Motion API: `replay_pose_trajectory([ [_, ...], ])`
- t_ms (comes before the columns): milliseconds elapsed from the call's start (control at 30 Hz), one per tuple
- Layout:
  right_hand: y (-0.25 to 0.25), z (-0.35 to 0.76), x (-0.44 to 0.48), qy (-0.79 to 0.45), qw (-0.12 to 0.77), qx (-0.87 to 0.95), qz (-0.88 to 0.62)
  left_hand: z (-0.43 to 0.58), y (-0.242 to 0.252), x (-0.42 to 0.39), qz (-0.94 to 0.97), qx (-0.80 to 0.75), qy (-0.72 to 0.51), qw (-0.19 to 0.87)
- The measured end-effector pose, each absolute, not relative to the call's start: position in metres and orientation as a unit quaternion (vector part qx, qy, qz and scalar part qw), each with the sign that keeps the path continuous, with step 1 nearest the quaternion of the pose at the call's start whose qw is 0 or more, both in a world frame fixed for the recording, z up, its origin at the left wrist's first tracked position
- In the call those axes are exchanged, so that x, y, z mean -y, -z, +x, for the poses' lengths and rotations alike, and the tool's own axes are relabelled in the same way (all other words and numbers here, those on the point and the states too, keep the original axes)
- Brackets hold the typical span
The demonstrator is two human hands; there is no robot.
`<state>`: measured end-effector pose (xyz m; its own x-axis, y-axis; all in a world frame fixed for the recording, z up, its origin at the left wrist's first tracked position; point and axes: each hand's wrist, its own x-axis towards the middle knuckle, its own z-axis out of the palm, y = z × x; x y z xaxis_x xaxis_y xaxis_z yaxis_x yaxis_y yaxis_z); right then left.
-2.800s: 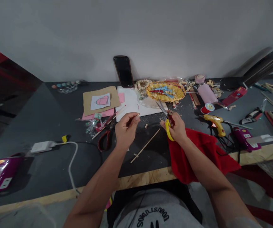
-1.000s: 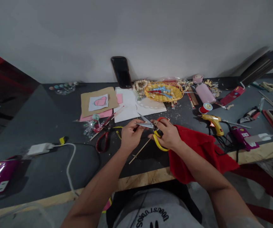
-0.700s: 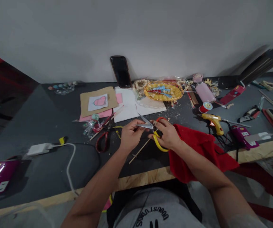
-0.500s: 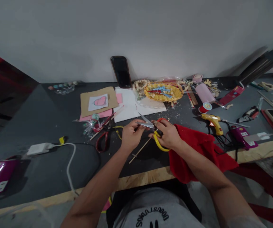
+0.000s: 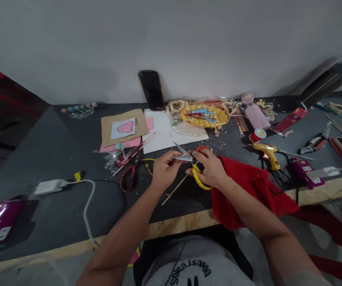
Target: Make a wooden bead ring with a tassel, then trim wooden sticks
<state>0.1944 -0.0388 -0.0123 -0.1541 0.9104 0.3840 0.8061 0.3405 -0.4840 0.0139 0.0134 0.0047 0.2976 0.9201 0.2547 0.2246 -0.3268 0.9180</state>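
My right hand [image 5: 209,167] grips a pair of scissors [image 5: 201,180] with yellow and orange handles, its blades spread apart and pointing left. Close by, the fingers of my left hand [image 5: 165,169] are pinched together at the lower blade; what they hold, if anything, is too small to make out. A thin wooden stick [image 5: 175,190] lies under the hands on the dark table. Red fabric [image 5: 242,186] rests beneath my right forearm and hangs over the table's front edge. Another pair of scissors [image 5: 128,178] with dark red and yellow handles lies left of my left hand.
A yellow wicker basket [image 5: 185,120] stands at the back, with a phone [image 5: 152,90] leaning on the wall. White paper [image 5: 156,145] and brown card [image 5: 107,133] lie before them. To the right are a yellow glue gun [image 5: 268,153], red thread [image 5: 257,136] and a purple power strip [image 5: 304,169].
Almost nothing differs. Both hands and the scissors stay in nearly the same place, with the blades still apart.
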Motion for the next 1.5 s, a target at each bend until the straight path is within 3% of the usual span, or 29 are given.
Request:
replay_pose_trajectory([
  [167, 0.0157, 0.1943, 0.0379, -0.106, 0.329, 0.76, -0.55, 0.0132, -0.0029, -0.0139, 0.667, -0.39, -0.423, 0.474],
  [633, 0.0127, 0.1925, 0.0392, -0.101, 0.3, 0.741, -0.593, 0.0161, -0.004, -0.0148, 0.673, -0.44, -0.433, 0.409],
  [1200, 0.0165, 0.193, 0.0385, -0.089, 0.305, 0.762, -0.564, 0.0139, -0.0083, -0.013, 0.664, -0.409, -0.414, 0.469],
  [1500, 0.0143, 0.1925, 0.0387, -0.096, 0.295, 0.741, -0.595, 0.0165, -0.006, -0.0136, 0.699, -0.444, -0.423, 0.368],
])
